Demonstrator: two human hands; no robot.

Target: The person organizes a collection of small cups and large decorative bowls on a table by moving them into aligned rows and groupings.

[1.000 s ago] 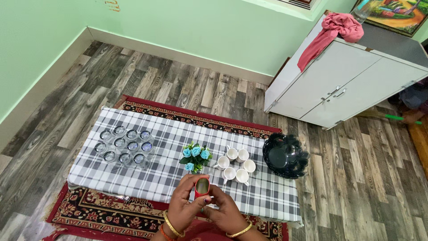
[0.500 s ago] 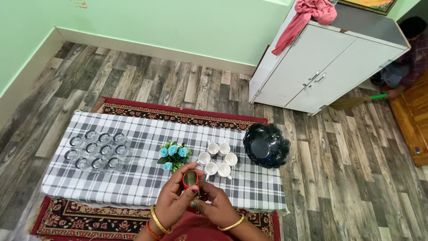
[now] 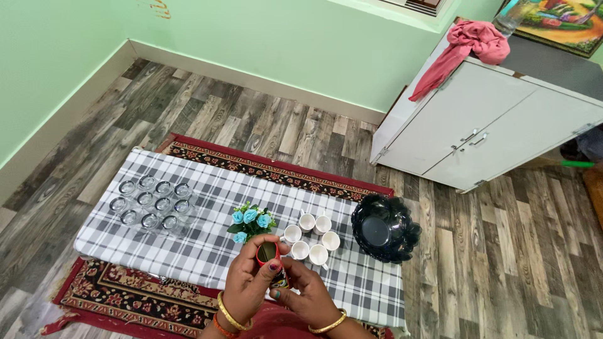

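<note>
A small red open-topped container (image 3: 268,253) sits upright between both hands, held over the near edge of the bench (image 3: 207,251), just in front of the blue flower posy (image 3: 250,221). The left hand (image 3: 246,285) has its fingers closed around the container's side, thumb across the front; the right hand (image 3: 309,297) presses its fingers against the lower part, so both are gripping it.

The mouth faces up and whatever is inside could spill if the container tips, since the hold is mostly fingertip. A slip would likely drop it onto the checked cloth or against the five white cups (image 3: 311,237) just beside it, knocking them. The posy is near enough to be toppled by a sideways nudge. The cluster of clear glasses (image 3: 151,204) and the black scalloped bowl (image 3: 384,227) lie well apart and seem safe.
</note>
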